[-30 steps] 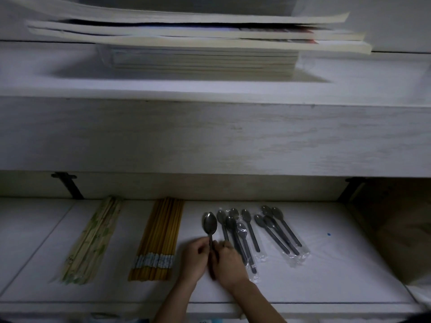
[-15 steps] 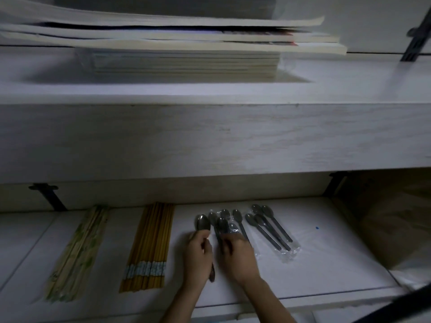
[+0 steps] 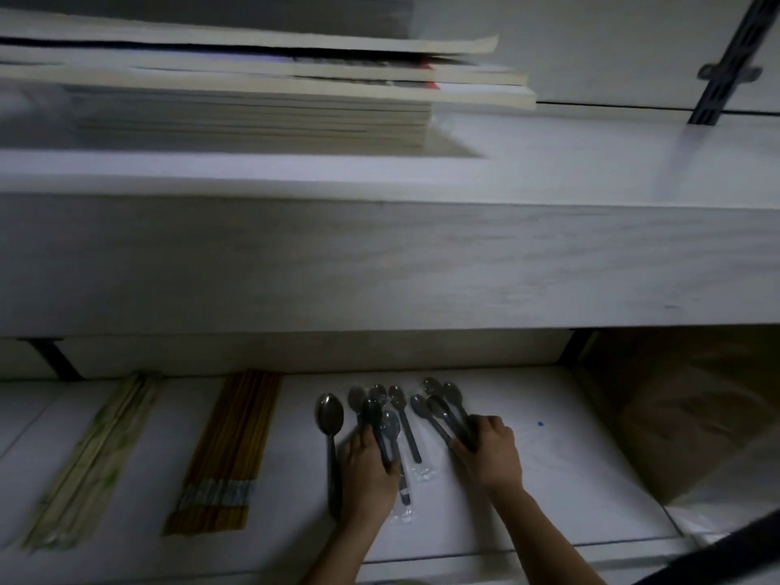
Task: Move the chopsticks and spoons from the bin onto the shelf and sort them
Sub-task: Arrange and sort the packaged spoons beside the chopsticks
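On the lower shelf [image 3: 570,479] lie a pale green chopstick bundle [image 3: 90,462] and an orange-brown chopstick bundle [image 3: 230,449] with a grey band. To their right a large bare spoon [image 3: 330,415] lies alone. My left hand [image 3: 367,475] is just right of it, thumb and fingers around the handle of a dark spoon in the middle group of wrapped spoons [image 3: 399,411]. My right hand [image 3: 491,456] curls over the handles of the right group of wrapped spoons [image 3: 441,405], hiding their lower ends. The bin is out of view.
A thick upper shelf board [image 3: 422,255] overhangs the lower shelf, carrying a stack of books [image 3: 261,90]. A brown paper-like mass [image 3: 683,415] fills the right end of the lower shelf. A dark bracket rail [image 3: 726,57] runs up the wall.
My left hand left the large spoon and shifted right onto the middle spoons. My right hand moved from the middle spoons to the right group. The view swung right.
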Motion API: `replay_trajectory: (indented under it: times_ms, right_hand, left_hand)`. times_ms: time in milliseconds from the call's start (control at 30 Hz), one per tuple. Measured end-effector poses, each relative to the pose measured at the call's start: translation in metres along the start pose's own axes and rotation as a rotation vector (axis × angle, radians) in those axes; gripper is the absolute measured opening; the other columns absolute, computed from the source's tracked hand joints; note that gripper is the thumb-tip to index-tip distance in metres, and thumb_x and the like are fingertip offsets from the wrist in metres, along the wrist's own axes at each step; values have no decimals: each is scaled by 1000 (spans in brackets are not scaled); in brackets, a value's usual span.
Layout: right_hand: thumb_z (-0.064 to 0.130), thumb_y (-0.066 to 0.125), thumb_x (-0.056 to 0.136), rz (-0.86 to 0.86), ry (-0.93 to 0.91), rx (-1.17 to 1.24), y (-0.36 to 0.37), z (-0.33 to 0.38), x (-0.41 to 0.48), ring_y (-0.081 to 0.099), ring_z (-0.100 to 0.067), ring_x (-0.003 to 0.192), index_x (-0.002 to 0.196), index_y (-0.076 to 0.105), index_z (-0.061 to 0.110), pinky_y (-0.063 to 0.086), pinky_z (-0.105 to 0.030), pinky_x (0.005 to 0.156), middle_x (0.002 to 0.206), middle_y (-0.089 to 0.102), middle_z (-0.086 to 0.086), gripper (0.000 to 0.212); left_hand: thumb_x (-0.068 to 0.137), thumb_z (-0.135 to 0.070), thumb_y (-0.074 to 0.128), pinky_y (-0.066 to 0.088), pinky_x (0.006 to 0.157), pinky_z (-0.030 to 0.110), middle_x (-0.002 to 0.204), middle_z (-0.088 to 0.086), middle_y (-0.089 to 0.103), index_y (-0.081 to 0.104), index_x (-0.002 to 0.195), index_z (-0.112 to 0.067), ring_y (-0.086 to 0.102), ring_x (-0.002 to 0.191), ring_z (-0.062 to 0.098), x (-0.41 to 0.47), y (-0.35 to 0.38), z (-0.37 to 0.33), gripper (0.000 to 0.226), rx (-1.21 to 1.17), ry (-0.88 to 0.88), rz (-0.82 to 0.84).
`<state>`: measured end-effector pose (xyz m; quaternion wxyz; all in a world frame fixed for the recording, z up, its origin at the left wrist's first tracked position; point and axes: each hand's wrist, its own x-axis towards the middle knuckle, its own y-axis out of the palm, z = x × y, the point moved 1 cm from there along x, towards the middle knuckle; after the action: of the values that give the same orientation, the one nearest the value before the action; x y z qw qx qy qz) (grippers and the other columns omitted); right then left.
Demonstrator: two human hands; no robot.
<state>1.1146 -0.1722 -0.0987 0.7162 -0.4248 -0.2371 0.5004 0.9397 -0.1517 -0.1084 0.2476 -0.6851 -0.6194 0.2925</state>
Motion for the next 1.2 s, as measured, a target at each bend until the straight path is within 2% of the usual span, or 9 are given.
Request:
replay_trajectory:
  times_ms: [233,400,567,667,800,933,1033,1133,1200]
  right_hand:
    - [50,65,75,-14,-29,-31,-1,-3,9,45,-17,111,120,45,19,43,-29,95,122,46,-2,58]
    - [48,61,80,59,-56,-158,4,7,14,49,-16,111,125,43,18,42,-27,97,123,50,-3,57]
    - [33,51,90,171,-2,-146,0,14,22,63,-21,96,107,57,10,54,-32,84,99,64,-5,29]
    - [30,46,93,222,43,-112,-6,13,28,63,-26,97,107,58,5,51,-31,80,106,65,-11,31]
    - [24,42,96,279,70,198,-20,5,28,55,-22,80,110,56,3,40,-22,58,92,58,-9,29]
    - [22,43,97,316,99,692,-40,9,3,48,-12,62,81,57,16,39,-22,58,71,55,-1,21]
    - [20,43,96,423,65,869,-57,21,-22,49,-11,59,84,57,11,42,-21,60,62,54,1,21]
    - [16,46,95,545,27,996,-65,35,-46,50,-7,50,85,55,7,43,-15,52,61,53,-3,16]
    - [14,48,94,566,3,1031,-62,41,-56,45,-7,44,79,52,7,40,-14,43,59,51,-4,18]
  left_hand:
    - [84,-15,63,42,103,20,122,-6,59,54,121,-19,51,121,8,-11,15,-17,39,-15,54,-48]
    - [84,-11,63,40,68,0,109,-8,60,57,114,-18,54,98,-1,-18,18,-32,31,-74,34,-93]
    - [83,-8,63,48,84,15,112,-1,62,58,115,-14,60,104,12,-24,20,-39,33,-158,-35,-85]
    - [85,-9,61,48,78,12,107,0,61,56,119,-10,60,96,10,-27,16,-39,34,-217,-88,-102]
    - [88,-5,56,44,72,5,112,2,54,53,121,-8,56,104,13,-30,3,-39,33,-289,-82,-180]
    - [89,-3,54,41,66,-1,99,2,58,59,109,-6,59,96,12,-25,-11,-47,20,-412,-8,-204]
    - [94,-11,49,44,63,0,91,-7,60,59,97,-19,56,83,-1,-25,-20,-66,13,-678,-56,-24]
    - [95,-20,47,50,79,18,101,5,67,61,99,-17,64,94,15,-20,-18,-75,14,-1050,-177,191]
    - [93,-16,51,53,69,23,90,10,71,63,99,-6,69,80,19,-16,-17,-77,16,-1205,-234,231]
